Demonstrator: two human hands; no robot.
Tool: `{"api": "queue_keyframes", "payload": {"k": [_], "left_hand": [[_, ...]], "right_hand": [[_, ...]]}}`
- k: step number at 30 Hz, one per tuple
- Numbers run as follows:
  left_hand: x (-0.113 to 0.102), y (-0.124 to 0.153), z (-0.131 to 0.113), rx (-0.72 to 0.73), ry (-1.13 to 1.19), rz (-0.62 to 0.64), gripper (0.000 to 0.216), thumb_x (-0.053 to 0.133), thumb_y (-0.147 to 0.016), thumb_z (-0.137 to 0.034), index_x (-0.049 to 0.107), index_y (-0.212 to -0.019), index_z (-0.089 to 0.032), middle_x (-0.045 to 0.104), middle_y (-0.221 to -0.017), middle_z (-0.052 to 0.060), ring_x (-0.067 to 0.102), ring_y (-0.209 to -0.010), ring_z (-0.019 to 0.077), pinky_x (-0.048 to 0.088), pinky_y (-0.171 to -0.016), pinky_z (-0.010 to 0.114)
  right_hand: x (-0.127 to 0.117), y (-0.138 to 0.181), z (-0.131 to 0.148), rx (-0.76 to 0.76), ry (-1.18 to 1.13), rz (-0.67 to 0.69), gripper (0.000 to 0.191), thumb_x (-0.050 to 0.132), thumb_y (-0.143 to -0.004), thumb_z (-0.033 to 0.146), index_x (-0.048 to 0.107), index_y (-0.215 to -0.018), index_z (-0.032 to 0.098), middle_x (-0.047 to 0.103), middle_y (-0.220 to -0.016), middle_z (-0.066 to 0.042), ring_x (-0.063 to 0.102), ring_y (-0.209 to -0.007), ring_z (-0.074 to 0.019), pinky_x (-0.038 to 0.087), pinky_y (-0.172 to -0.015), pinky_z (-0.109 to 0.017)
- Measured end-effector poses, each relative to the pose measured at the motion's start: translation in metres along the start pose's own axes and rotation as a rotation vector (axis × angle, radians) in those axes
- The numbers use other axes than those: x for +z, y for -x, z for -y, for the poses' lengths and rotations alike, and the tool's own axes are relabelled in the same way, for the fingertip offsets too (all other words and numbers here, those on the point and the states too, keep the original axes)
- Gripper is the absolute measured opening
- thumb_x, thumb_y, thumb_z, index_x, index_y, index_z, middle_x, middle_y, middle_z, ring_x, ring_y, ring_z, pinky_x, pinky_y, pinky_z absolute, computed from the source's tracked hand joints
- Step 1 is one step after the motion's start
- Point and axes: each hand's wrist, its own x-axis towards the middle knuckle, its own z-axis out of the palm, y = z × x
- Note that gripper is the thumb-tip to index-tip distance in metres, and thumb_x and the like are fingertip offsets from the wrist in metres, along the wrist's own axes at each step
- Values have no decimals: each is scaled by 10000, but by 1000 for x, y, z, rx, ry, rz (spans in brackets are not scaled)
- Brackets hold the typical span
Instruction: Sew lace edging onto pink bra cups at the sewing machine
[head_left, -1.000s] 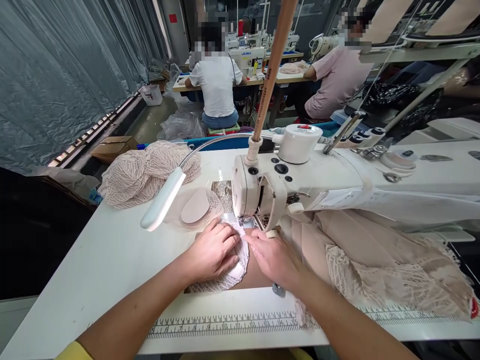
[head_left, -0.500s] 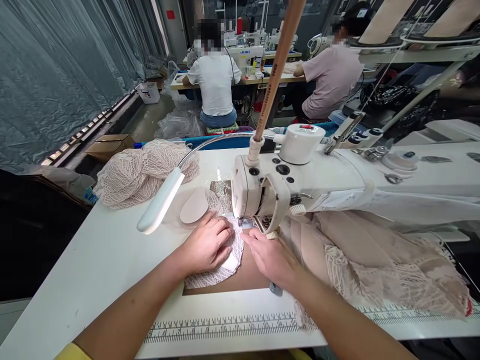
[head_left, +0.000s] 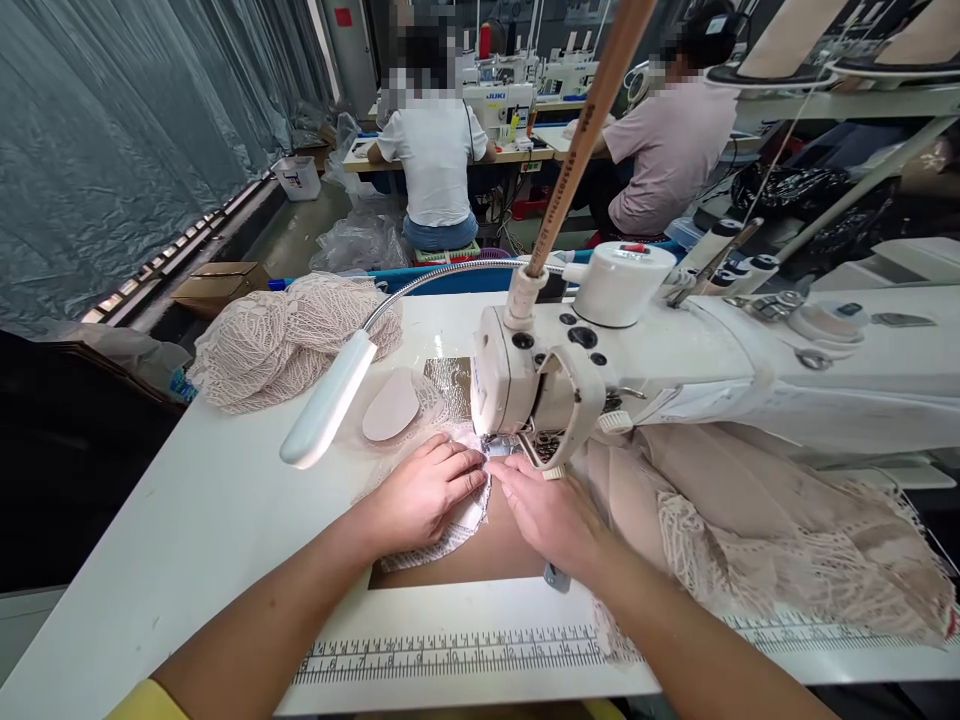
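My left hand (head_left: 424, 492) lies flat, fingers spread, on a white lace piece (head_left: 456, 525) just in front of the needle of a white sewing machine (head_left: 675, 360). My right hand (head_left: 551, 515) rests flat on beige fabric beside it, fingertips touching the lace edge near the presser foot (head_left: 501, 447). Both hands press the cloth to the table. Beige lace fabric (head_left: 757, 530) spreads to the right under the machine arm.
A white gooseneck lamp (head_left: 330, 398) hangs over the table's left. A lace pile (head_left: 285, 338) and an oval pad (head_left: 390, 408) lie behind it. A ruler strip (head_left: 450, 655) runs along the front edge. Two people sit at machines further back.
Both hands have slid a little farther towards the needle, and the lace piece has fed in under the presser foot, so less of it shows in front.
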Motion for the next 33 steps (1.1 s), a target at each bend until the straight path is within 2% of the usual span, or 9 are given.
{"api": "queue_keyframes", "payload": {"k": [5, 14, 21, 29, 33], "left_hand": [[3, 1, 0, -31, 9, -28, 388, 459, -887, -123, 527, -1268, -114, 596, -1240, 163, 524, -1121, 278, 468, -920, 449], [8, 0, 7, -21, -41, -17, 403, 491, -862, -105, 526, -1263, -103, 578, -1278, 159, 505, -1145, 280, 440, -962, 459], [7, 0, 10, -13, -55, -26, 372, 462, -895, -112, 536, -1258, -145, 589, -1275, 146, 518, -1152, 270, 430, -951, 469], [7, -2, 13, -22, -47, -39, 342, 461, -905, -124, 563, -1230, -144, 605, -1270, 123, 528, -1137, 263, 432, -946, 445], [4, -3, 12, -67, -26, -33, 358, 460, -915, -153, 547, -1262, -153, 610, -1258, 124, 526, -1143, 259, 429, -952, 441]], "right_hand": [[5, 1, 2, -24, 62, -3, 407, 415, -866, 66, 660, -1169, 183, 671, -1093, -85, 625, -879, -192, 498, -767, -279], [2, -4, 4, -24, 102, -5, 382, 415, -881, 71, 660, -1156, 172, 685, -1046, -83, 621, -849, -192, 495, -781, -289], [2, -4, 3, -29, 85, -9, 407, 405, -881, 72, 654, -1181, 190, 692, -1060, -74, 628, -846, -185, 498, -772, -278], [-3, -2, 3, 5, 41, 45, 384, 401, -906, 114, 664, -1174, 193, 685, -1104, -78, 635, -866, -177, 511, -741, -259], [-3, -2, 2, 21, 23, 83, 390, 398, -906, 117, 657, -1185, 204, 696, -1019, -82, 638, -831, -168, 513, -719, -250]]}}
